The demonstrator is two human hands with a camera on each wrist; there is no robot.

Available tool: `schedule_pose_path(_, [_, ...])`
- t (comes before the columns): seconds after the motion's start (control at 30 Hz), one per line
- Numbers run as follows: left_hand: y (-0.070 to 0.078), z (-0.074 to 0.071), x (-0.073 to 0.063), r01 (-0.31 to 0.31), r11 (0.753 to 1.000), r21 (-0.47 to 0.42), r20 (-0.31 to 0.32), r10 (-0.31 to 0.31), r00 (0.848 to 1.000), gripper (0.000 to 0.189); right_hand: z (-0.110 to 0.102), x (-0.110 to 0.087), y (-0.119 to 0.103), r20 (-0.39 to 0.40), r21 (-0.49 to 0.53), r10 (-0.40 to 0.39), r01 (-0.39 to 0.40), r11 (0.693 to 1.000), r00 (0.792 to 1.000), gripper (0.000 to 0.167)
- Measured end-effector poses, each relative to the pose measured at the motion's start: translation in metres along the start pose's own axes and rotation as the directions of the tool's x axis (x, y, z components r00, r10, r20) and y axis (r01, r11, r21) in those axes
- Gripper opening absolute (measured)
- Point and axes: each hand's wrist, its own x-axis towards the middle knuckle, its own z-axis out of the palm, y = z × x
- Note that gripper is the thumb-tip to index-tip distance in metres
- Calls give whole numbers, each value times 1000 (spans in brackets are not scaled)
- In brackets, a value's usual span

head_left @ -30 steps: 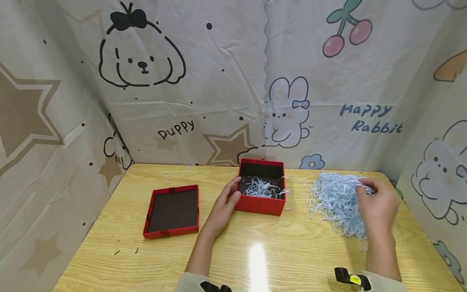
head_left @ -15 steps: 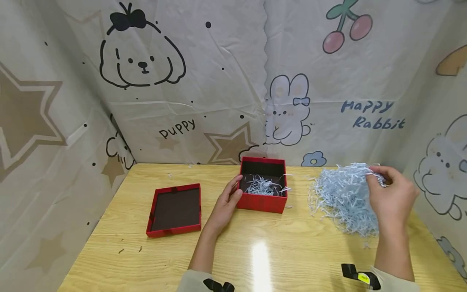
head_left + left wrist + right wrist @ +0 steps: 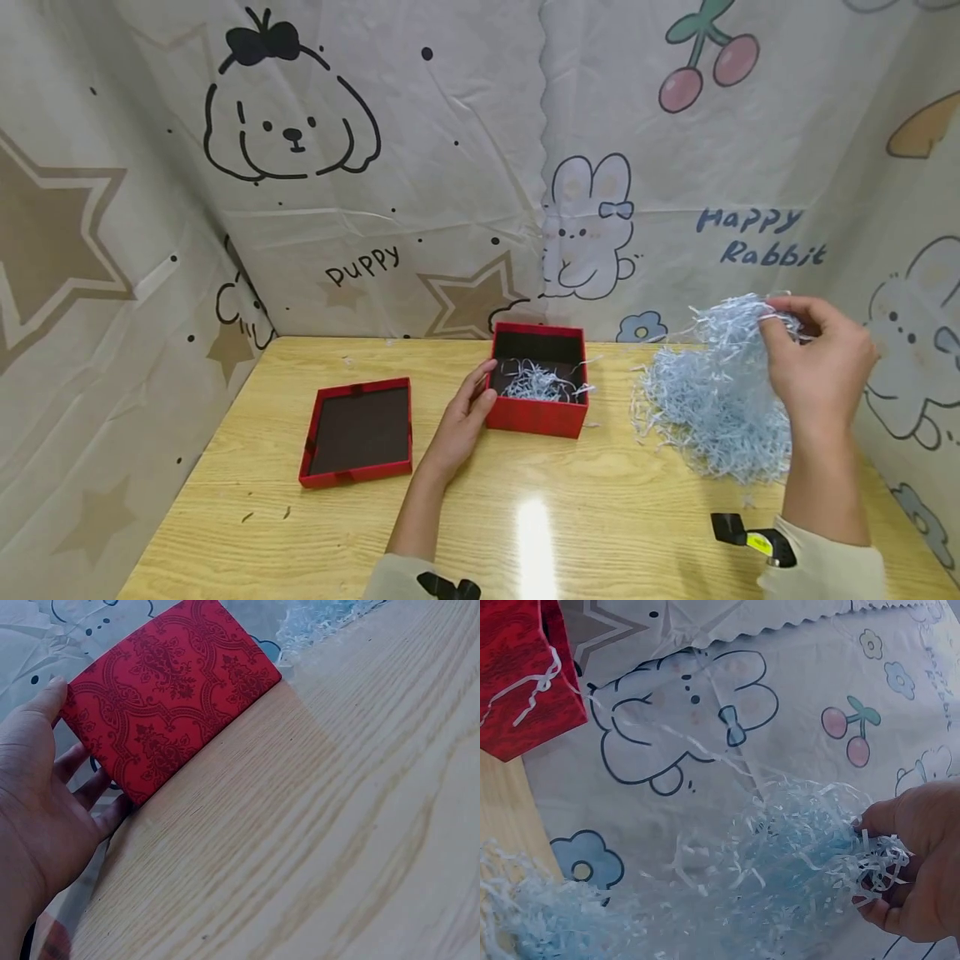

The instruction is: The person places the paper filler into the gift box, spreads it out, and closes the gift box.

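A red patterned gift box (image 3: 536, 417) stands uncovered at the table's back middle, with some pale blue shredded paper (image 3: 534, 383) inside and a few strands over its right rim. My left hand (image 3: 459, 425) rests against its left side, fingers fairly straight along the wall; in the left wrist view the fingertips touch the edge of the box (image 3: 172, 690). On the right, my right hand (image 3: 825, 358) pinches a tuft of shredded paper (image 3: 802, 840) between thumb and fingers. The tuft is lifted and trails strands down to the pile (image 3: 720, 425) below.
Left of the box lies its red lid (image 3: 356, 433), dark inside facing up. Small dark scraps (image 3: 287, 512) and stray strands dot the wooden table (image 3: 450, 533). A printed cloth (image 3: 465, 167) hangs close behind the table and along both sides.
My right hand has moved right and then up, drawing the tuft of shredded paper up from the pile. The left hand stays at the box.
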Motion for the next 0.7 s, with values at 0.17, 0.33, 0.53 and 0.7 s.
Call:
schedule_pose_path(0.17, [0, -1, -1, 10, 1000, -3, 4, -10, 1000, 55, -3, 4, -15, -8, 28, -28, 29, 999, 1000, 31])
schedule_pose_path(0.33, [-1, -1, 0, 6, 1000, -11, 8, -6, 1000, 56, -3, 3, -34, -31, 48, -65, 67, 997, 997, 29])
schedule_pose_path(0.53, [-3, -2, 0, 8, 999, -31, 8, -7, 1000, 54, 0, 0, -66, -43, 113, -133, 137, 984, 990, 24])
schedule_pose_path(0.7, [-2, -1, 0, 7, 1000, -21, 4, -7, 1000, 53, 6, -4, -92, -55, 149, -228, 234, 961, 972, 20])
